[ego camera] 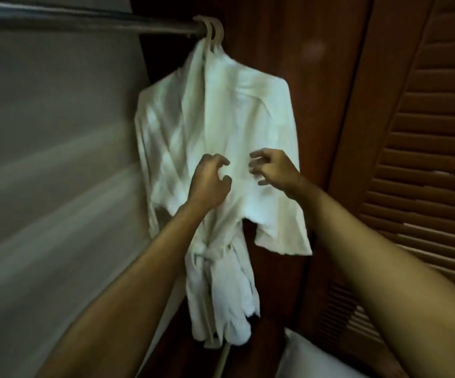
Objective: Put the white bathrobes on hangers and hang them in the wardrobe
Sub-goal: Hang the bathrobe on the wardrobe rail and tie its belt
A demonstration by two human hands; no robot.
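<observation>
My left hand [212,178] and right hand [271,168] hover with fingers loosely curled, holding nothing, just before the white bathrobes [220,126], hung on hangers [213,32] at the rail [84,21]. Next I'd straighten the front.

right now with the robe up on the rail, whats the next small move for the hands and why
Probably take the two front edges of the robe and tug them straight. It already hangs by hangers from the rail, belt tied, but the cloth sits bunched and uneven. The left hand and right hand hover at its chest with loosely curled fingers, holding nothing.
</observation>
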